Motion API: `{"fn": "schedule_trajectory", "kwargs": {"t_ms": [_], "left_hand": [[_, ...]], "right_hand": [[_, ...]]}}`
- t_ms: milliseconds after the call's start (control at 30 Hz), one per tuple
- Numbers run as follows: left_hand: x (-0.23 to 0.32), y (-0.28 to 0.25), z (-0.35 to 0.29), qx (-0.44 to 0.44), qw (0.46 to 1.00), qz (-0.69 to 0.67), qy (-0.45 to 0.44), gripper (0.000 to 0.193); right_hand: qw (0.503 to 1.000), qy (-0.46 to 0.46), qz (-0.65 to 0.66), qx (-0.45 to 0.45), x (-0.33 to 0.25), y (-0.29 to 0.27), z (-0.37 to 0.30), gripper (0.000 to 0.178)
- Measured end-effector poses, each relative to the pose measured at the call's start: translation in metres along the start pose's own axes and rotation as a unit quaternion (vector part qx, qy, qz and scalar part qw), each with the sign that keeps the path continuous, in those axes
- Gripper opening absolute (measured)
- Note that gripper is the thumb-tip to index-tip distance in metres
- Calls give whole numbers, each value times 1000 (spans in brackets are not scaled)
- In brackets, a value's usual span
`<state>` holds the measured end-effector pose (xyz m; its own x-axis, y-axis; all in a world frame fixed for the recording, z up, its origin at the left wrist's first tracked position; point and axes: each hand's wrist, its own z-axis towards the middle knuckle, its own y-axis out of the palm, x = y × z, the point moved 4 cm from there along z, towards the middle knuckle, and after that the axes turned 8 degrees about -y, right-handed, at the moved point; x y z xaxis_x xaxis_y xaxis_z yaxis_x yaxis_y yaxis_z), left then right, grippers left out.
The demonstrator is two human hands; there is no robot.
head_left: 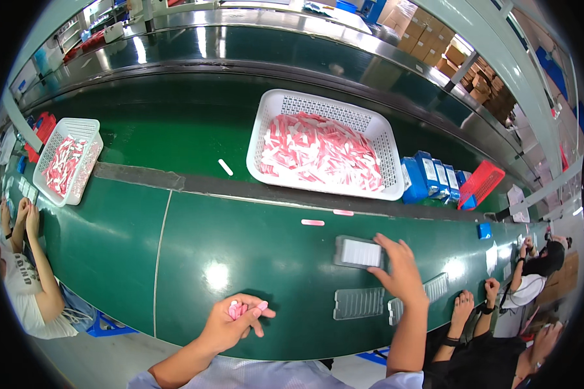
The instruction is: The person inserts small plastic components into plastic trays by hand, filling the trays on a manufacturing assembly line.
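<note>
Large white basket [255, 155], heaped with pink-and-white strips [321, 152]. On its near side, my left grip [230, 326] is closed around several pink pieces [235, 311]; my right grip [401, 275], thumb and forefinger apart, meets the right end of a clear tray [339, 253] bearing white strips [360, 251]; whether it clasps, I cannot tell. Ribbed trays [359, 305] lie farther from the basket, toward the curved edge of the tabletop [194, 240], which spreads broadly left.

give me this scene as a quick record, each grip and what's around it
left grip: holds several pink-and-white pieces
right grip: at the right end of a clear tray containing white pieces
loose on table: two pink strips
beyond: large white basket heaped with pink and white strips; blue packs beside it
</note>
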<state>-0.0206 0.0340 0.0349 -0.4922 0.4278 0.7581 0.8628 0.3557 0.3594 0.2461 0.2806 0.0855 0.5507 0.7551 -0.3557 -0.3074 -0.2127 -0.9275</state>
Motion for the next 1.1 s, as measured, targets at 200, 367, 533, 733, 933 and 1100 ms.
{"fn": "schedule_trajectory", "kwargs": {"t_ms": [200,367,533,733,933,1100], "left_hand": [[-4,-3,-5,-14,998,-59,-34,13],[3,7,0,-22,994,-93,-58,15],[2,12,2,-36,993,-85,-68,21],[-5,11,1,-35,993,-86,-69,22],[-12,17,-2,-56,993,-65,-77,23],[-11,20,-9,-98,982,-122,-103,21]], "right_hand": [[989,109,-98,10,55,-20,-67,76],[993,85,-17,78,-1,-6,-81,78],[998,20,57,23,-63,50,-84,77],[999,48,-12,3,-114,82,-68,64],[993,-7,69,98,-162,76,-44,57],[930,-10,356,96,-162,75,-13,22]]}}
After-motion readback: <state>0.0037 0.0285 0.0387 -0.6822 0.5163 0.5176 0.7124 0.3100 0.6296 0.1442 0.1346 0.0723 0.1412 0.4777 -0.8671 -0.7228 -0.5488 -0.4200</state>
